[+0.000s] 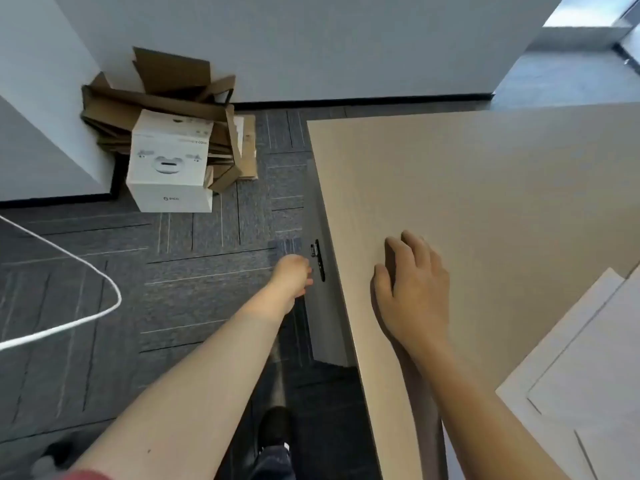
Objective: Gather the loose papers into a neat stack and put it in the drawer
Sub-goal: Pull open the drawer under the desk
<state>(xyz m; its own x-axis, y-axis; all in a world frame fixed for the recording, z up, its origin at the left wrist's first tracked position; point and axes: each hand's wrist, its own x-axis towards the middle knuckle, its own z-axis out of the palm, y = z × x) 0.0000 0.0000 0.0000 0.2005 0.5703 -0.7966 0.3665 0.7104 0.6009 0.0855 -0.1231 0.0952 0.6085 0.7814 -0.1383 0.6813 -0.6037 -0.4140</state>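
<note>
White papers (585,382) lie overlapped and skewed at the desk's near right corner, partly cut off by the frame edge. The grey drawer front (325,306) hangs under the left edge of the beige desk (485,202), with a black handle (319,259) on it. My left hand (292,277) reaches down to that handle, fingers curled at it; whether it grips is hidden. My right hand (412,289) rests flat on the desktop near the left edge, fingers apart, holding nothing. The papers lie well to the right of both hands.
A white product box (169,164) and flattened cardboard (166,95) sit on the grey carpet by the wall at upper left. A white cable (69,265) loops over the floor at left. My shoe (275,427) stands below the drawer.
</note>
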